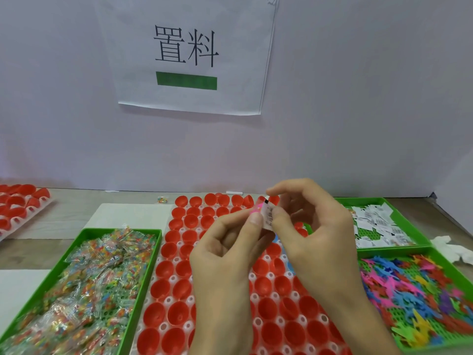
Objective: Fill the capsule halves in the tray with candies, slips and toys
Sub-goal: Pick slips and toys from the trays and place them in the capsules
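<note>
A white tray (171,279) holds several red capsule halves (163,288) in rows across the middle of the table. Above it, my left hand (227,254) pinches a small white printed slip (268,218) together with a pink toy (257,209) between thumb and fingers. My right hand (312,234) meets it from the right, its thumb and forefinger pinching the same slip. A green bin of wrapped candies (84,290) lies at the left. On the right, one green bin holds white slips (376,224) and another holds colourful plastic toys (414,290).
A second tray of red capsule halves (18,206) sits at the far left. One loose candy packet (162,200) lies behind the main tray. A crumpled white cloth (450,248) lies at the right edge. A wall with a paper sign (186,55) stands close behind.
</note>
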Demonstrator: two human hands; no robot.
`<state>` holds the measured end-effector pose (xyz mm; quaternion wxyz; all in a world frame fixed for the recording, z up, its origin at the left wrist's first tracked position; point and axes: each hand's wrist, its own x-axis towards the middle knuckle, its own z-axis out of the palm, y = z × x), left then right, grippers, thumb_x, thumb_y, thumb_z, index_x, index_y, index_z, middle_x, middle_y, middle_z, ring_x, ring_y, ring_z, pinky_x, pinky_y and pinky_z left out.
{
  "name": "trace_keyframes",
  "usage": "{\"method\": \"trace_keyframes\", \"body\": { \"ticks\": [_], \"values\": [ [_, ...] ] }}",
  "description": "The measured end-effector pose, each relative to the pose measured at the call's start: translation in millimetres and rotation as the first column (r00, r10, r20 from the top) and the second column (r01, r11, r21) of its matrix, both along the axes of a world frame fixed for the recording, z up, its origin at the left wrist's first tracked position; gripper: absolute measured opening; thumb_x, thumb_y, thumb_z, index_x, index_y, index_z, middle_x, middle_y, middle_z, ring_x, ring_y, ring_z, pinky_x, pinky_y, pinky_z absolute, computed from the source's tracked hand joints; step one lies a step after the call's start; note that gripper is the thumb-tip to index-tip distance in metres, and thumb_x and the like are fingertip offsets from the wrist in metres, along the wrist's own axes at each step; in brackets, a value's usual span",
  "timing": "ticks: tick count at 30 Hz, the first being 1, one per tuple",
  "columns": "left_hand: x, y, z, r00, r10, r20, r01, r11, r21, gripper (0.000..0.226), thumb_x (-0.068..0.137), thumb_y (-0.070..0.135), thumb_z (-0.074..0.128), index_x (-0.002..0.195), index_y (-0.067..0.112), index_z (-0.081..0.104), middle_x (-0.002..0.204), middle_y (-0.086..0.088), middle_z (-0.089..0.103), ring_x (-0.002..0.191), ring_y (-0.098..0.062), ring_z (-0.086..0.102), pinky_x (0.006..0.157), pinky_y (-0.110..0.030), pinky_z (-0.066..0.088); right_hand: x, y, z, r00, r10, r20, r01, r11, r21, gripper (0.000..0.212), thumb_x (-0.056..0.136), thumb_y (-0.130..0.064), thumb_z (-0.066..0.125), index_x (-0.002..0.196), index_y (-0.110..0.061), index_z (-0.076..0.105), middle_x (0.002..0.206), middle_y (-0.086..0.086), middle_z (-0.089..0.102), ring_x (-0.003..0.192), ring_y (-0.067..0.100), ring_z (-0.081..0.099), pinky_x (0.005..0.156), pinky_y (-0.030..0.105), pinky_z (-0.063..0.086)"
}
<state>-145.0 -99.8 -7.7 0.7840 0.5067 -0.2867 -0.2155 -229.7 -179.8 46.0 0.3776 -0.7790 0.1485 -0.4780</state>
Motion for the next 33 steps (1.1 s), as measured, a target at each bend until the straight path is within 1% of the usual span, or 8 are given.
{"method": "trace_keyframes", "body": {
  "ticks": [6, 9, 12, 15, 23, 27, 30, 33],
  "values": [
    [-1, 5, 5, 0.996, 0.083, 0.041, -0.084, 0.996, 0.009, 0.035, 0.076, 0.063, 0.077, 0.1, 0.037, 0.075, 0.096, 0.002, 0.079, 0.092, -0.019, 0.076, 0.077, -0.025, 0.061, -7, -5, 9, 0.986, 0.137, -0.1, -0.135, 0.99, 0.03, 0.021, 0.086, -0.015, 0.067, 0.096, -0.033, 0.07, 0.083, -0.009, 0.063, 0.08, 0.014, 0.065, 0.068, 0.015, 0.051],
    [-12, 8, 18, 0.986, 0.163, 0.037, -0.16, 0.985, -0.068, 0.005, 0.089, 0.033, 0.075, 0.093, 0.03, 0.077, 0.089, -0.002, 0.079, 0.085, -0.02, 0.077, 0.072, -0.019, 0.059, -8, -6, 9, 0.98, 0.168, -0.107, -0.162, 0.985, 0.066, 0.018, 0.089, -0.018, 0.073, 0.098, -0.033, 0.071, 0.093, -0.008, 0.064, 0.088, 0.016, 0.067, 0.071, 0.02, 0.055],
    [-15, 10, 21, 0.979, 0.186, 0.082, -0.179, 0.98, -0.087, 0.012, 0.089, 0.017, 0.07, 0.088, 0.027, 0.077, 0.085, -0.002, 0.079, 0.081, -0.019, 0.077, 0.07, -0.018, 0.059, -7, -6, 8, 0.979, 0.169, -0.113, -0.154, 0.98, 0.129, 0.017, 0.088, -0.019, 0.076, 0.096, -0.034, 0.073, 0.095, -0.007, 0.07, 0.089, 0.016, 0.07, 0.074, 0.028, 0.059],
    [-13, 12, 26, 0.978, 0.197, 0.071, -0.193, 0.98, -0.058, 0.013, 0.088, 0.009, 0.071, 0.086, 0.02, 0.079, 0.084, -0.001, 0.078, 0.077, -0.018, 0.076, 0.067, -0.018, 0.059, -8, -9, 8, 0.966, 0.188, -0.177, -0.168, 0.978, 0.12, 0.013, 0.087, -0.019, 0.075, 0.093, -0.031, 0.077, 0.089, -0.008, 0.075, 0.086, 0.013, 0.073, 0.074, 0.026, 0.059],
    [-4, 17, 29, 0.984, 0.176, 0.016, -0.176, 0.982, 0.064, 0.02, 0.088, 0.013, 0.073, 0.081, 0.031, 0.079, 0.081, 0.004, 0.077, 0.076, -0.01, 0.074, 0.067, -0.018, 0.058, -4, -8, 8, 0.949, 0.243, -0.198, -0.216, 0.965, 0.15, 0.012, 0.077, -0.03, 0.074, 0.088, -0.034, 0.076, 0.081, -0.007, 0.076, 0.076, 0.01, 0.075, 0.068, 0.015, 0.056],
    [2, 14, 26, 0.903, 0.324, -0.281, -0.302, 0.946, 0.119, 0.021, 0.088, 0.015, 0.074, 0.093, 0.035, 0.074, 0.088, 0.015, 0.074, 0.083, -0.001, 0.07, 0.067, -0.02, 0.055, 28, -23, 13, 0.929, 0.263, -0.26, -0.214, 0.956, 0.201, 0.004, 0.077, -0.024, 0.081, 0.08, -0.026, 0.079, 0.077, -0.008, 0.076, 0.074, 0.005, 0.073, 0.066, 0.011, 0.054],
    [5, 12, 28, 0.783, 0.426, -0.454, -0.416, 0.9, 0.127, 0.027, 0.091, 0.008, 0.067, 0.101, 0.033, 0.066, 0.083, 0.017, 0.07, 0.073, -0.002, 0.067, 0.065, -0.023, 0.052, 79, -43, 14, 0.916, 0.163, -0.367, -0.153, 0.987, 0.057, 0.006, 0.081, -0.019, 0.081, 0.08, -0.024, 0.078, 0.074, -0.01, 0.075, 0.071, 0.004, 0.071, 0.066, 0.012, 0.052],
    [4, 9, 25, 0.695, 0.379, -0.61, -0.4, 0.91, 0.11, 0.026, 0.093, 0.003, 0.06, 0.102, 0.027, 0.065, 0.082, 0.008, 0.07, 0.061, -0.004, 0.064, 0.055, -0.022, 0.05, 136, -55, 4, 0.837, 0.151, -0.526, -0.21, 0.976, -0.054, 0.008, 0.08, -0.019, 0.081, 0.077, -0.024, 0.076, 0.071, -0.007, 0.073, 0.066, 0.006, 0.067, 0.065, 0.02, 0.053]
  ]
}}
